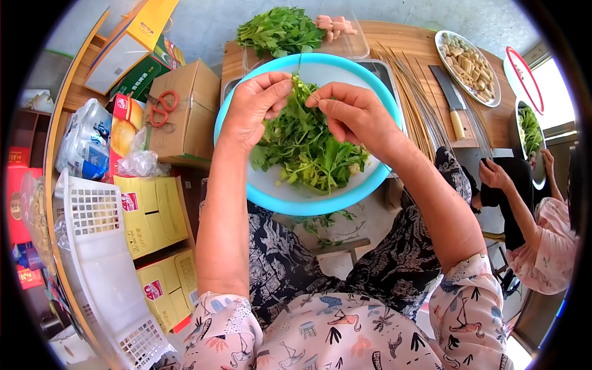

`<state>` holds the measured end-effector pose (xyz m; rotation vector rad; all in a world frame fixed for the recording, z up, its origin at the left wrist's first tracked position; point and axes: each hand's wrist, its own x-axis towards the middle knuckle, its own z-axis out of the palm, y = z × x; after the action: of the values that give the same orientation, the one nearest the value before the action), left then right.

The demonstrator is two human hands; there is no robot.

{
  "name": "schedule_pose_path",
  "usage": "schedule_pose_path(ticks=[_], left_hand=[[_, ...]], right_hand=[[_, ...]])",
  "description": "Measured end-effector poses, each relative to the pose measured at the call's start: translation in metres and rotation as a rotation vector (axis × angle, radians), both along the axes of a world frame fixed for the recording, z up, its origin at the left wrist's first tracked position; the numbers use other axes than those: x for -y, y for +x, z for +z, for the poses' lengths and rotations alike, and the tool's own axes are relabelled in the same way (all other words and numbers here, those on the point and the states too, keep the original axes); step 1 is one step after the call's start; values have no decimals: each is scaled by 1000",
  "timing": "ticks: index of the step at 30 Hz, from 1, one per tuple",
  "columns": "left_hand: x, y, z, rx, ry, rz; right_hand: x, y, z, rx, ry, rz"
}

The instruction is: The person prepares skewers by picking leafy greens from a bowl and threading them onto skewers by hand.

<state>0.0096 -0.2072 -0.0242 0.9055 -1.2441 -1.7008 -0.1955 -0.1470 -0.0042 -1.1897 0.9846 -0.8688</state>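
Observation:
A sprig of leafy greens point(300, 91) is held up between my two hands. My left hand point(259, 105) pinches its top with thumb and forefinger. My right hand point(354, 111) is closed in a pinch on a thin pale stick or stem point(314, 97) at the sprig's right side; its exact kind is hard to tell. Directly below, a heap of loose leafy greens point(308, 148) lies in a wide white basin with a light-blue rim point(290, 206), over my lap.
Behind the basin are a bunch of greens point(280, 28) and pink sausage pieces point(336, 26). Long skewers point(410, 102), a cleaver point(448, 89) and an oval food plate point(462, 61) lie rightward. Another person's hand point(495, 174) is at right. Boxes point(185, 111) and scissors point(162, 110) stand left.

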Motion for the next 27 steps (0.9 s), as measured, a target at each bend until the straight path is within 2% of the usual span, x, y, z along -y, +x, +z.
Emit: schedule_pose_path(ticks=[5,8,11,13,14,16,18,20,24,27], left_hand=[[0,-1,-5,8,-13,-36],[-2,-8,-10,36,-112,-39],[-1,-15,-12,47,-199,82],[3,-13,-14,236,-371,224],[3,-10,-15,238,-365,224],[4,-4,-17,384,-363,175],[2,-5,-24,410,-344,142],[-3,-8,-30,644,-399,70],[-11,-17,-38,876,-567,-2],[-14,-32,-49,882,-632,0]], right_hand=[[0,1,-3,-29,-51,-20],[1,-1,-2,-11,-28,-20],[3,-5,3,-2,-36,-65],[3,-9,8,32,-100,-164],[6,-13,7,52,-130,-189],[9,-20,10,107,-191,-245],[13,-27,8,162,-220,-285],[14,-34,9,202,-257,-308],[15,-41,11,207,-298,-351],[14,-45,11,217,-288,-348]])
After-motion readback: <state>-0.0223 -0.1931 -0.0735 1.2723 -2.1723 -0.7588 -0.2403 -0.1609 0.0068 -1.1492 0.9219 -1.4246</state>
